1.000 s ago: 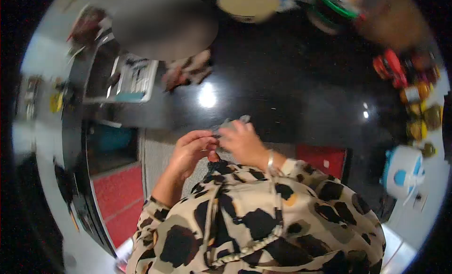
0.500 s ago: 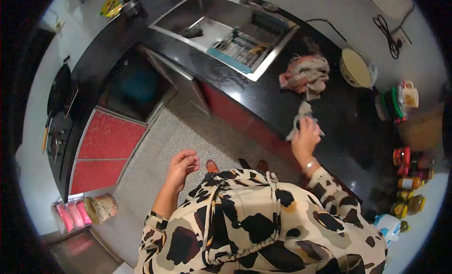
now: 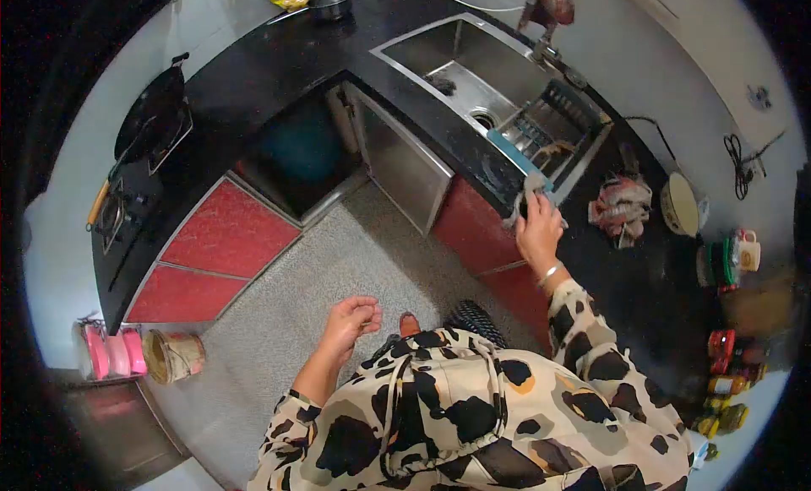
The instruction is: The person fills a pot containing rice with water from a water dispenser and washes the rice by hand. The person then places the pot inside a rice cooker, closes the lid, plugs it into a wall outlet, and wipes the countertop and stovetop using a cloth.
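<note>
My right hand (image 3: 539, 231) presses a light grey cloth (image 3: 534, 184) against the black counter (image 3: 460, 145), at the near corner of the sink. Its fingers lie over the cloth and cover part of it. My left hand (image 3: 348, 324) hangs in the air over the floor, fingers loosely bent and nothing in them. Just beyond the cloth is the steel sink (image 3: 405, 54), with a blue-edged dish rack (image 3: 511, 151) in its near end. A crumpled red and white cloth (image 3: 621, 208) lies on the counter to the right.
An open cabinet door (image 3: 401, 157) juts out below the counter, left of my right arm. A cream bowl (image 3: 678, 206) stands by the wall, near several jars (image 3: 726, 385). To the left are a stove (image 3: 118, 217), a black pan (image 3: 152, 111) and a bucket (image 3: 173, 356).
My right hand has slid the grey cloth along the counter toward the sink corner. The view has shifted left with my body. My left hand stays raised and holds nothing.
</note>
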The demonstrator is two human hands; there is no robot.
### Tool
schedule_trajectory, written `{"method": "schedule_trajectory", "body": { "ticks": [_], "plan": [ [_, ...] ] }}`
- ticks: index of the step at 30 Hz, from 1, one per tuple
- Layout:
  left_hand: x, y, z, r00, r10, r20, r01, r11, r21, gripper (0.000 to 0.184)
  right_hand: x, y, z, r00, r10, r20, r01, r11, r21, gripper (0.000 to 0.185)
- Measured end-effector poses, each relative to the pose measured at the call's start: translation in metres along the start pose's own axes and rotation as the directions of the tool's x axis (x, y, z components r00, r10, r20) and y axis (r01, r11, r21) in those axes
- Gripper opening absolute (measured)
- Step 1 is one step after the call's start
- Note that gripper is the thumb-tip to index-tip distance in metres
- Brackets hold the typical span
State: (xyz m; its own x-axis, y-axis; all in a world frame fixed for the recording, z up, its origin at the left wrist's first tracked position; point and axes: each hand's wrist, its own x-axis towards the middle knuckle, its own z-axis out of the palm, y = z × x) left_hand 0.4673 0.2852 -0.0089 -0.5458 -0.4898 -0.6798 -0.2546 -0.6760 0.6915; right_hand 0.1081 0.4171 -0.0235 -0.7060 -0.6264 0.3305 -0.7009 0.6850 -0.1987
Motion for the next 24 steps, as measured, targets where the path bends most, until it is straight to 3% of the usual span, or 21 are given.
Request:
{"method": "schedule_trajectory", "body": {
  "ticks": [3, 5, 7, 11, 13, 17, 19, 21, 24],
  "plan": [
    [0.002, -0.006, -0.017, 0.999, -0.031, -0.028, 0.031, 0.999, -0.027, 0.023, -0.001, -0.011, 0.005, 1.000, -0.007, -0.022, 0.005, 0.998, -0.055, 0.054],
    [0.004, -0.007, -0.025, 0.999, -0.026, -0.037, 0.023, 0.997, -0.075, 0.023, 0.006, -0.027, 0.020, 0.985, 0.119, -0.125, -0.134, 0.984, -0.120, 0.050],
    [0.010, -0.005, -0.030, 0.999, -0.035, -0.042, 0.030, 0.994, -0.106, 0.024, 0.028, -0.052, 0.035, 0.971, 0.222, -0.091, -0.232, 0.966, -0.118, 0.046],
    [0.021, 0.018, -0.045, 0.992, -0.035, -0.124, 0.018, 0.991, -0.131, 0.023, 0.085, -0.106, 0.065, 0.970, 0.238, -0.039, -0.240, 0.970, -0.040, 0.044],
    [0.031, 0.027, -0.058, 0.974, -0.056, -0.222, 0.017, 0.984, -0.175, 0.023, 0.120, -0.135, 0.083, 0.965, 0.259, 0.036, -0.260, 0.965, 0.032, 0.052],
    [0.051, 0.064, -0.068, 0.950, -0.087, -0.300, 0.036, 0.984, -0.172, 0.022, 0.187, -0.201, 0.126, 0.982, 0.188, 0.031, -0.190, 0.978, 0.090, 0.043],
    [0.063, 0.086, -0.067, 0.963, -0.087, -0.254, 0.042, 0.983, -0.178, 0.022, 0.214, -0.233, 0.158, 0.989, 0.108, -0.105, -0.096, 0.989, 0.113, 0.035],
    [0.077, 0.112, -0.064, 0.972, -0.072, -0.224, 0.028, 0.981, -0.194, 0.021, 0.243, -0.263, 0.173, 0.993, 0.077, -0.084, -0.062, 0.985, 0.161, 0.031],
    [0.096, 0.158, -0.049, 0.971, -0.035, -0.236, 0.017, 0.997, -0.078, 0.020, 0.279, -0.303, 0.198, 0.987, 0.014, -0.161, 0.018, 0.980, 0.199, 0.028]
  ]
}}
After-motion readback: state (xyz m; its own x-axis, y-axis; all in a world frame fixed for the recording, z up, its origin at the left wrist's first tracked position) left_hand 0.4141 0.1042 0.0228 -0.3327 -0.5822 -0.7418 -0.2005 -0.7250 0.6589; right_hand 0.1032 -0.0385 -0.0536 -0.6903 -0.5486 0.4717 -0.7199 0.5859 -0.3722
